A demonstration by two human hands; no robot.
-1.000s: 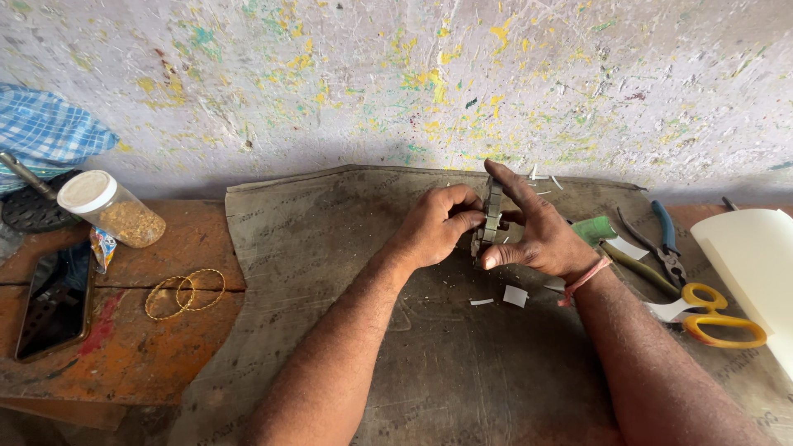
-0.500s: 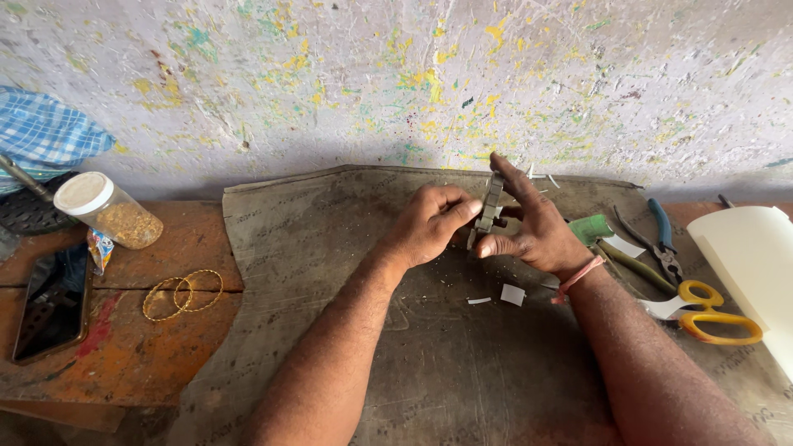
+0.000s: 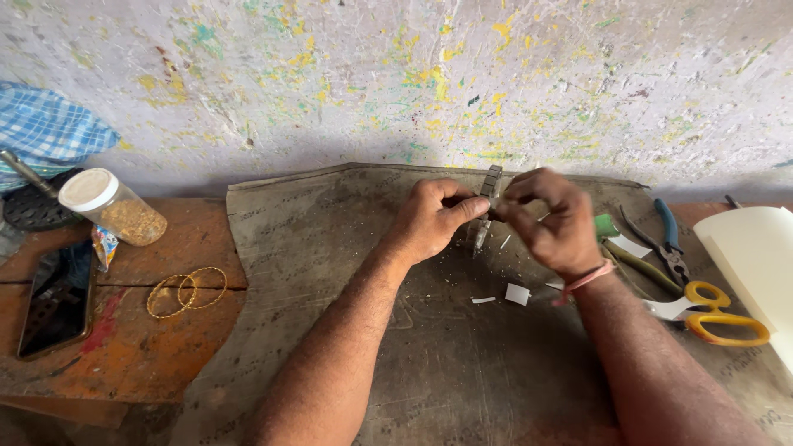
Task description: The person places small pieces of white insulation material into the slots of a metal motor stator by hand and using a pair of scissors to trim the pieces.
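A small metal hand tool (image 3: 487,202) is pinched upright between the left hand (image 3: 431,216) and right hand (image 3: 552,221), both closed on it above the grey mat (image 3: 462,372). It is judged stiff, light and best gripped mid-body. Two gold bangles (image 3: 186,291), one jar (image 3: 111,206), one scissors (image 3: 710,310) and one pliers (image 3: 669,244) are counted.

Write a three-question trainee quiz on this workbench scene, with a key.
1. True or false: both hands hold the small metal tool above the grey mat.
2. Which lies nearest the right hand? A) yellow-handled scissors B) jar C) phone
3. What lies on the wooden board between the phone and the mat?

Key:
1. True: left hand and right hand pinch it together.
2. A.
3. Gold bangles.
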